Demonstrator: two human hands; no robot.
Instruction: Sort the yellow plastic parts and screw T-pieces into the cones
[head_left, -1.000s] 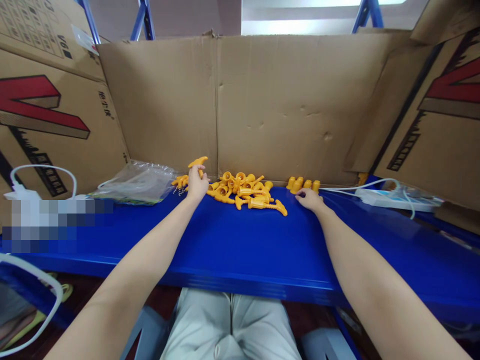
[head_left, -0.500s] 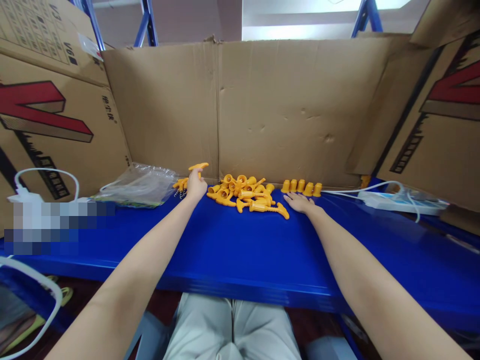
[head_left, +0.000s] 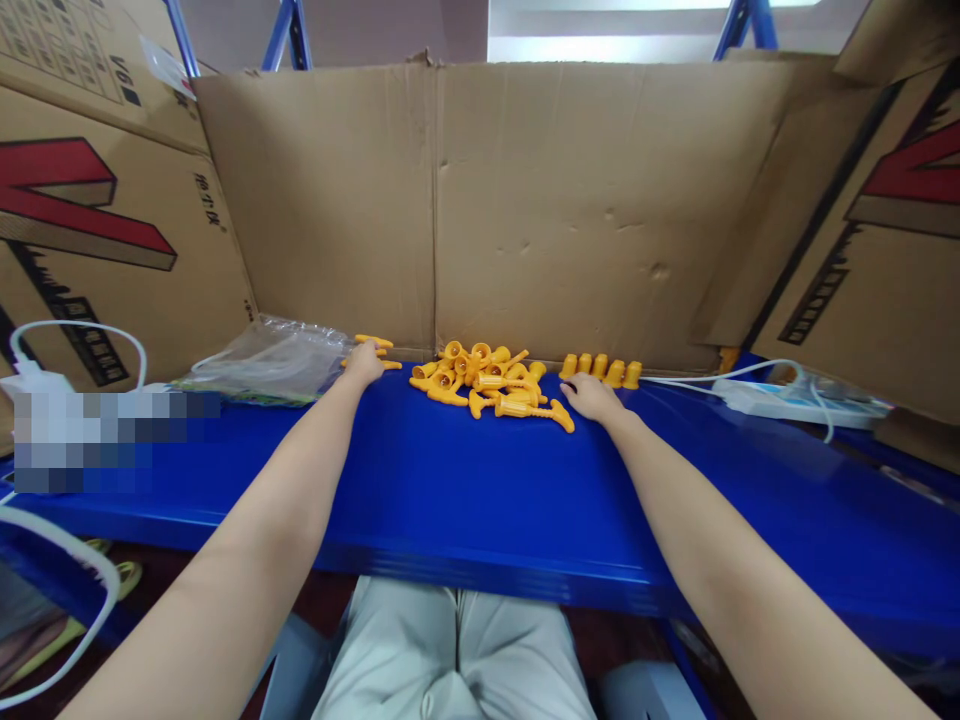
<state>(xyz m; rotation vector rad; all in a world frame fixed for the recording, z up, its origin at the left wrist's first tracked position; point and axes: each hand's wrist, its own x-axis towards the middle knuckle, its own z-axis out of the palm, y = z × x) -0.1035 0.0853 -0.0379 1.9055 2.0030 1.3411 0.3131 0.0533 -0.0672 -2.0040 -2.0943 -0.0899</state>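
Observation:
My left hand (head_left: 364, 363) is at the back left of the blue table, its fingers closed on a yellow T-shaped corkscrew handle (head_left: 373, 341). Other yellow corkscrew handles (head_left: 391, 366) lie right beside it, partly covered by the hand. My right hand (head_left: 594, 397) rests on the table, palm down with fingers loosely bent and nothing visible in them. Just behind it a row of yellow caps (head_left: 614, 374) stands upright. Between both hands lies a heap of yellow handles and hollow sleeves (head_left: 480, 375). One assembled yellow piece (head_left: 521, 408) lies at its front.
A clear plastic bag (head_left: 270, 362) lies left of my left hand. White power strips with cables sit at the right (head_left: 799, 400) and far left. Cardboard panels (head_left: 562, 200) wall the back and sides of the blue table (head_left: 480, 500).
My left hand has moved left and down with the corkscrew, onto the small group beside the bag. My right hand's fingers have drawn in a little. The view has shifted slightly.

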